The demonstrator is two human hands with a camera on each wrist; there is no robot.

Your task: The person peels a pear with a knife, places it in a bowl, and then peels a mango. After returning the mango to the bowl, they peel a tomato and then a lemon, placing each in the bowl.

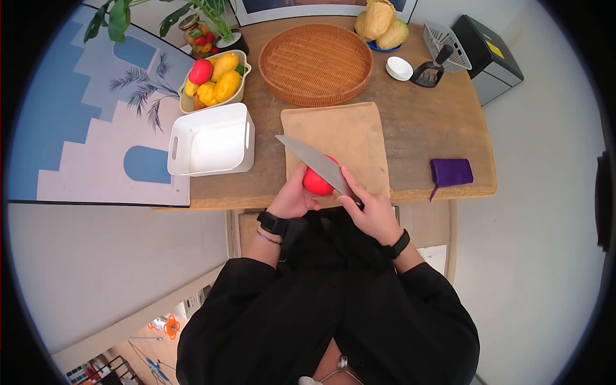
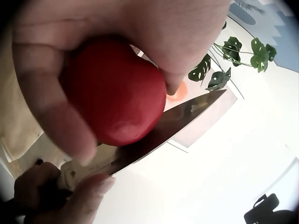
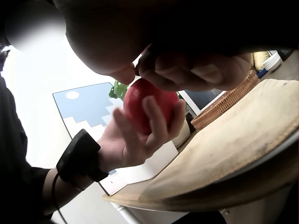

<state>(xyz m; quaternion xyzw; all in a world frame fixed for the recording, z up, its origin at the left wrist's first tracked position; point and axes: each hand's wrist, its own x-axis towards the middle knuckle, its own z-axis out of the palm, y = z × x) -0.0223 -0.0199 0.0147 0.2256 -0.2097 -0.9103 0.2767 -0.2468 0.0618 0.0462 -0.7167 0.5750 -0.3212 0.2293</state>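
My left hand (image 1: 292,196) grips a round red fruit or vegetable (image 1: 317,183), its fingers curled round it in the left wrist view (image 2: 117,91). My right hand (image 1: 373,215) holds a large knife (image 1: 314,159) by its dark handle. The blade lies across the red item in the head view, its tip pointing up and to the left. In the left wrist view the blade (image 2: 187,112) passes close beside the red surface; whether it touches cannot be told. Both hands are at the near edge of a beige cutting board (image 1: 340,128). In the right wrist view the blade is hidden.
A white bin (image 1: 212,144) and a basket of yellow and red produce (image 1: 184,102) stand left. Behind the board lies a round wicker tray (image 1: 314,64). To the right are a purple cloth item (image 1: 452,172), a white dish (image 1: 399,68) and a black-handled tool (image 1: 428,75).
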